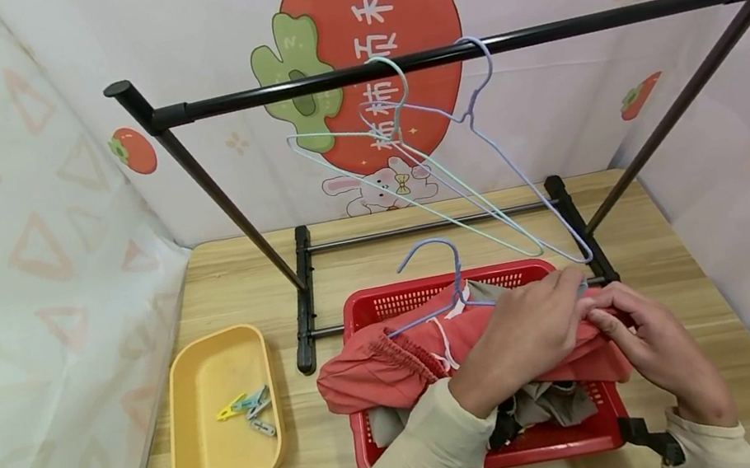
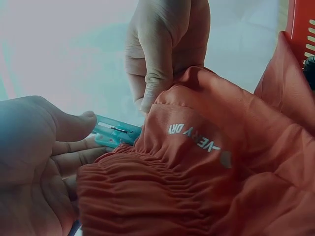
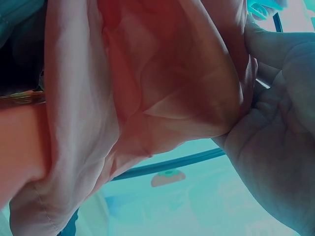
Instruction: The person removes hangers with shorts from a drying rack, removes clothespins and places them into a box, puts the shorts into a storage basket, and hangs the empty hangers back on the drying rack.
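Red shorts point(image 1: 383, 366) with a gathered waistband and white drawstring lie over the red basket point(image 1: 556, 449). A blue hanger point(image 1: 456, 257) lies on the shorts, its hook pointing up. My left hand point(image 1: 535, 331) reaches across to the shorts' right end. In the left wrist view, its thumb and fingers pinch a teal clothespin point(image 2: 115, 132) at the waistband edge point(image 2: 162, 162). Close beside it my right hand point(image 1: 667, 354) grips the red fabric between thumb and fingers. White lettering shows near the waistband.
A black rack point(image 1: 333, 82) stands behind the basket, with a mint hanger point(image 1: 332, 162) and a periwinkle hanger point(image 1: 504, 153) on its bar. To the left is a yellow tray point(image 1: 192, 433) holding several clothespins point(image 1: 255, 406). Grey and dark clothes point(image 1: 555, 403) lie in the basket.
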The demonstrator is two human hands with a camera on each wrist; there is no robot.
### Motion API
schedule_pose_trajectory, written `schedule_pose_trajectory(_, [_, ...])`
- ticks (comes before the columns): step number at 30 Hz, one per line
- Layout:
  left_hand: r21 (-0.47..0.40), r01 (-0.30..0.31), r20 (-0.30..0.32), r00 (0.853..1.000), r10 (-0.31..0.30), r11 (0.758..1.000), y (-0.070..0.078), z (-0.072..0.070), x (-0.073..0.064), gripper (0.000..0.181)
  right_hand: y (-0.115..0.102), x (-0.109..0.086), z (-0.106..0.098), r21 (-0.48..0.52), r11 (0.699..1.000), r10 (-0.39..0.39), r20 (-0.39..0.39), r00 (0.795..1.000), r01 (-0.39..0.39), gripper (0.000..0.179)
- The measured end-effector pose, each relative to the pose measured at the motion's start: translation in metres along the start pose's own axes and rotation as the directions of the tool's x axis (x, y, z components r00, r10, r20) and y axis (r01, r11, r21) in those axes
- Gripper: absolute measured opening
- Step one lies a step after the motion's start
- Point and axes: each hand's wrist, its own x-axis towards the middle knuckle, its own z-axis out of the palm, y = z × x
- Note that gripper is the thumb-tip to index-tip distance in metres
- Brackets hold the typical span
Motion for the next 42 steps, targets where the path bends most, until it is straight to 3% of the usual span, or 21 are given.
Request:
schedule_pose_trajectory(9, [-0.112,0.024,0.029,0.999,-0.021,0.993,-0.002,-0.003,0.001,0.031,0.002,-0.001,0.001,0.017,1.000,-0.004,-0.002,1.000,0.004,0.036])
schedule_pose_trajectory(14, [-0.198,0.011,-0.026,1.000,-0.017,0.980,-0.003,-0.004,0.001,0.011,0.002,-0.001,0.000,0.023,1.000,-0.005,0.002,1.000,0.005,0.035])
schedule_pose_trajectory(23, [-0.271,-0.026,-0.096,0.995,0.000,0.962,-0.002,-0.012,-0.003,0.006,0.002,-0.002,0.000,0.023,1.000,0.006,0.009,1.000,-0.006,0.031])
schedule_pose_trajectory(29, [-0.343,-0.084,-0.094,0.994,0.055,0.936,0.001,-0.035,-0.024,0.022,0.003,-0.001,-0.003,0.037,0.999,-0.035,0.040,0.999,0.034,0.025])
schedule_pose_trajectory(33, [-0.403,-0.083,-0.115,0.993,0.040,0.911,-0.001,-0.049,-0.046,0.030,0.003,-0.001,-0.002,0.032,0.999,-0.002,0.025,1.000,0.001,0.019])
schedule_pose_trajectory(36, [-0.442,-0.102,-0.193,0.981,0.017,0.891,-0.010,-0.055,-0.064,0.033,0.002,-0.002,0.000,0.008,0.999,0.038,0.006,0.999,-0.038,0.015])
schedule_pose_trajectory(38, [-0.455,-0.134,-0.263,0.965,0.010,0.880,-0.018,-0.058,-0.077,0.034,0.001,-0.002,0.000,-0.004,0.999,0.047,0.002,0.999,-0.047,0.014])
schedule_pose_trajectory(42, [-0.466,-0.203,-0.422,0.907,-0.015,0.861,-0.038,-0.063,-0.102,0.033,0.001,-0.002,0.001,-0.007,0.999,0.052,-0.003,0.999,-0.052,0.025])
